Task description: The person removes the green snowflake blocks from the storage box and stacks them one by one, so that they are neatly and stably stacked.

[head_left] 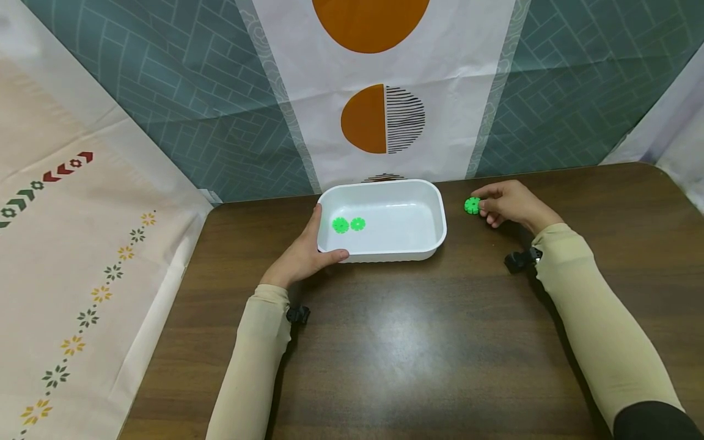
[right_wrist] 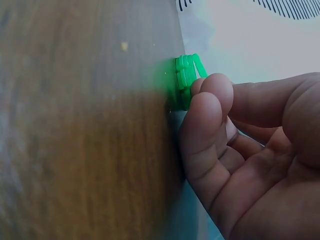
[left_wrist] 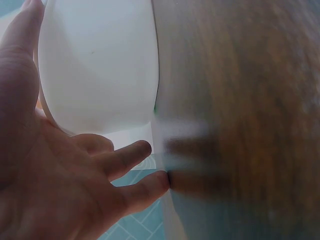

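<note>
A white plastic tray [head_left: 396, 254] sits at the back of the table, with two flat green notched discs [head_left: 340, 225] lying inside on its left half. My left hand [head_left: 299, 253] holds the tray's left end, thumb along the front rim and fingers spread down the end wall. In the left wrist view, two fingertips [left_wrist: 161, 180] reach down beside the tabletop. To the right of the tray, my right hand [head_left: 513, 205] pinches at a small stack of green notched discs [right_wrist: 185, 80] between thumb and fingertips. The uppermost disc tilts away from those beneath it.
The brown wooden table [head_left: 407, 342] ends just behind the tray, where a patterned cloth [head_left: 451, 134] hangs. Another light cloth with printed flowers [head_left: 82, 293] hangs along the left edge. A black camera [head_left: 519, 261] is strapped at the right wrist.
</note>
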